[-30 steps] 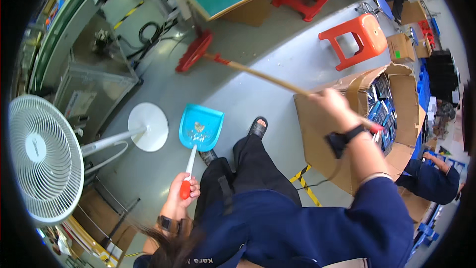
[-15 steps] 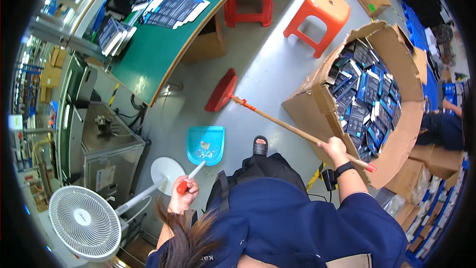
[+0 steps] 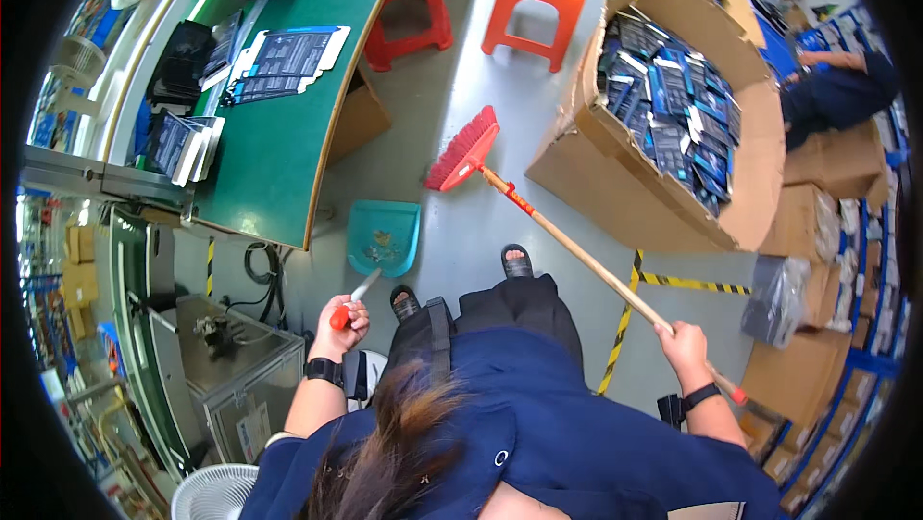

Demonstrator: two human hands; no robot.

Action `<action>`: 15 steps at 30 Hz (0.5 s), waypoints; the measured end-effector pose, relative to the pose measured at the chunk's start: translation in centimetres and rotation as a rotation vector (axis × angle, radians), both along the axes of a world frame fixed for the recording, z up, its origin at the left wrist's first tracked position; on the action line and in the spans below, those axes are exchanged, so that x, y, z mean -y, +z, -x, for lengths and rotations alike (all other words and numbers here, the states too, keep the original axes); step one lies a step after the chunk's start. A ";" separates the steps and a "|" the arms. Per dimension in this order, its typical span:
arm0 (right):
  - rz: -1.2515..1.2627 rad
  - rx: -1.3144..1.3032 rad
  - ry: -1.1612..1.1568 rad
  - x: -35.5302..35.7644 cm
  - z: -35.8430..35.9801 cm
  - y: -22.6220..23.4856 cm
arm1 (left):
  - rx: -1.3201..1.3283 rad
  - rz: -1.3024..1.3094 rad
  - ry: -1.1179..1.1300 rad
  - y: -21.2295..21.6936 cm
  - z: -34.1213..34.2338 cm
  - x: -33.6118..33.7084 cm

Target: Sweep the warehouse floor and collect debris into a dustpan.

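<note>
My left hand (image 3: 347, 319) is closed around the red-tipped end of a dustpan's handle. The teal dustpan (image 3: 392, 215) is at the floor ahead of my feet, with some debris in its pan; whether it touches the floor I cannot tell. My right hand (image 3: 683, 348) grips the wooden stick of a broom (image 3: 583, 251) near its upper end. The broom's red bristle head (image 3: 465, 149) lies ahead of me, to the right of the dustpan and apart from it.
A green-topped table (image 3: 274, 150) with flat printed cartons (image 3: 290, 61) stands at the left. A big cardboard box (image 3: 615, 179) full of dark blue cartons stands to the right. Beyond are an orange stool (image 3: 536, 3) and a red stool (image 3: 413, 15). Another person (image 3: 835, 92) is far right.
My view has moved forward past the fan. The broom head now shows its bristles and lies turned, and the dustpan appears farther ahead. Both hands keep their grips.
</note>
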State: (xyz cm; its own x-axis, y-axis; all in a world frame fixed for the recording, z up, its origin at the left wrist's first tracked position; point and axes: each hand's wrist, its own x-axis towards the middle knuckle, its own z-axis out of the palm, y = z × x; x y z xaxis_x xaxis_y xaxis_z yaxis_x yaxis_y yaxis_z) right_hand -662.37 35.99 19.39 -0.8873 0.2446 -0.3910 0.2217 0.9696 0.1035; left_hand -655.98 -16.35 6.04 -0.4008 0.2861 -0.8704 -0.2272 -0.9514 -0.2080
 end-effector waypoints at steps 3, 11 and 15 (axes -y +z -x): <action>-0.129 0.044 -0.081 0.5 -8.1 3.3 | 0.018 0.019 -0.139 -1.0 1.0 3.6; -0.255 0.379 -0.307 3.8 -26.0 4.7 | 0.051 -0.004 -0.308 -2.3 0.5 7.4; -0.179 0.544 -0.571 5.3 -33.2 -0.7 | 0.114 0.018 -0.314 -2.5 0.8 6.9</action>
State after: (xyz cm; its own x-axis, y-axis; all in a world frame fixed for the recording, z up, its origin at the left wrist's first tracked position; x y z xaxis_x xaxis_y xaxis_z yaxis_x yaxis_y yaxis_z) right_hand -629.20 30.70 18.68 -0.3033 0.7019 -0.6445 0.5514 0.6808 0.4821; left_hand -656.77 -23.23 3.58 -0.1952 0.3640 -0.9107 -0.4859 -0.8425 -0.2326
